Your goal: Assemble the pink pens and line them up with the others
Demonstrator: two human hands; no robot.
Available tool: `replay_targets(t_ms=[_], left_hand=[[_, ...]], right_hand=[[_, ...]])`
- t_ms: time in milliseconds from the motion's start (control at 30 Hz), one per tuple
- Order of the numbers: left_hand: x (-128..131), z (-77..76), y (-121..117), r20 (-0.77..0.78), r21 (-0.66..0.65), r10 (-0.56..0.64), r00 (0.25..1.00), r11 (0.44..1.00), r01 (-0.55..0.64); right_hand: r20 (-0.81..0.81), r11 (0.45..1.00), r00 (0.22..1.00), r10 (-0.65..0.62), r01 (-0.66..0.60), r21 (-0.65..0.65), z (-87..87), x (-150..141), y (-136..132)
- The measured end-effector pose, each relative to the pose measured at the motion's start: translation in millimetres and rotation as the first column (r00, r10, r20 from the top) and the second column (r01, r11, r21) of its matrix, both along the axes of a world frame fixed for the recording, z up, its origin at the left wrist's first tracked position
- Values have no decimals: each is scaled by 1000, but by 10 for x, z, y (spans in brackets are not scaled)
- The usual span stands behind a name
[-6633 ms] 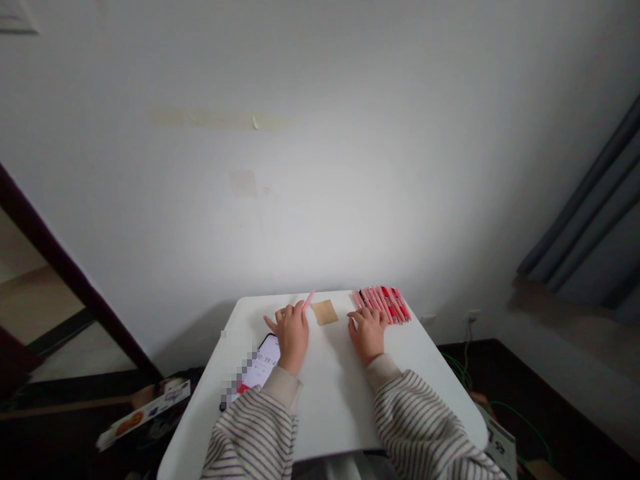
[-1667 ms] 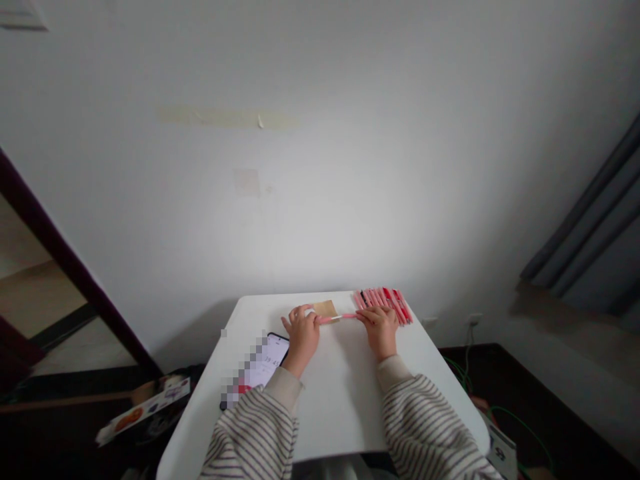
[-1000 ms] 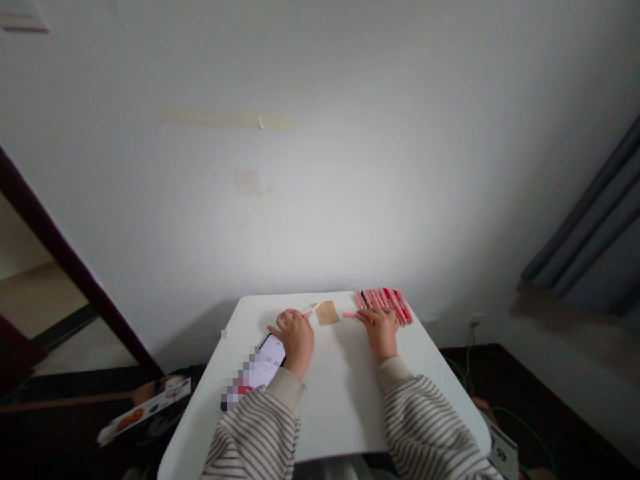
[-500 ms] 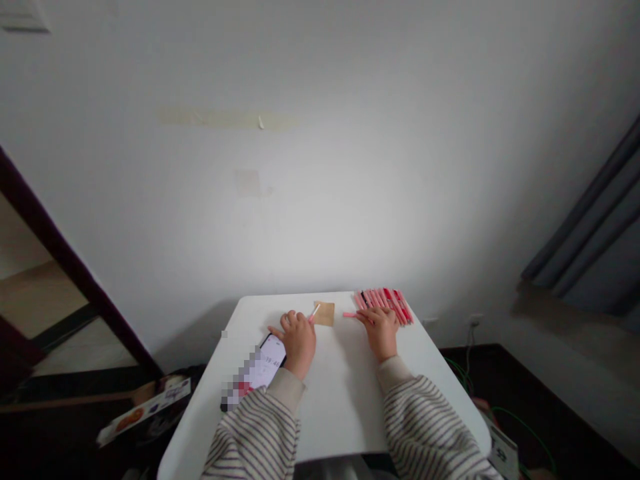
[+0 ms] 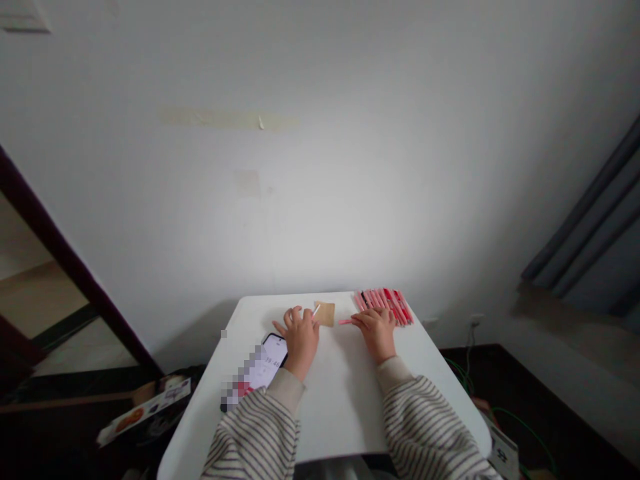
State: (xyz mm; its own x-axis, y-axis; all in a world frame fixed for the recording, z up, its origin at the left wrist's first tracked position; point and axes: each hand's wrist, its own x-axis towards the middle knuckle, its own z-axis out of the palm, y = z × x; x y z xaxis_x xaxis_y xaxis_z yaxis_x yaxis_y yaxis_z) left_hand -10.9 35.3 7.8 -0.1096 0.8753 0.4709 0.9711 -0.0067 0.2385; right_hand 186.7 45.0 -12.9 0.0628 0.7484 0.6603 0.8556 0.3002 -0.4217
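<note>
My left hand is closed round a pink pen whose pale tip rests on a small brown paper square on the white table. My right hand pinches a short pink pen cap that sticks out to its left. A row of several pink and red pens lies just beyond the right hand, at the table's far right corner.
A phone with a lit screen lies on the table left of my left hand. A white wall rises right behind the table. Boxes and clutter lie on the dark floor at the left, cables at the right, a grey curtain further right.
Both hands held one pen between them, then pulled apart: the cap stayed in the right hand, the pen in the left. The pen's tip has come down onto the brown paper.
</note>
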Motion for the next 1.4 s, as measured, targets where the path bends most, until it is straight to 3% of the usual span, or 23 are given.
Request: replay_targets(t_ms=[167, 333, 900, 1400], left_hand=[[74, 19, -16, 113, -71, -178, 977, 980, 187], [142, -22, -22, 149, -82, -229, 962, 967, 243], [162, -28, -3, 223, -87, -222, 949, 965, 247], [110, -90, 21, 164, -31, -184, 969, 981, 192]], right_hand=[[114, 998, 993, 38, -33, -44, 15, -11, -26], [159, 997, 985, 67, -58, -58, 63, -37, -57], [144, 992, 983, 118, -111, -53, 62, -53, -52], [105, 995, 994, 42, -32, -95, 43, -35, -44]])
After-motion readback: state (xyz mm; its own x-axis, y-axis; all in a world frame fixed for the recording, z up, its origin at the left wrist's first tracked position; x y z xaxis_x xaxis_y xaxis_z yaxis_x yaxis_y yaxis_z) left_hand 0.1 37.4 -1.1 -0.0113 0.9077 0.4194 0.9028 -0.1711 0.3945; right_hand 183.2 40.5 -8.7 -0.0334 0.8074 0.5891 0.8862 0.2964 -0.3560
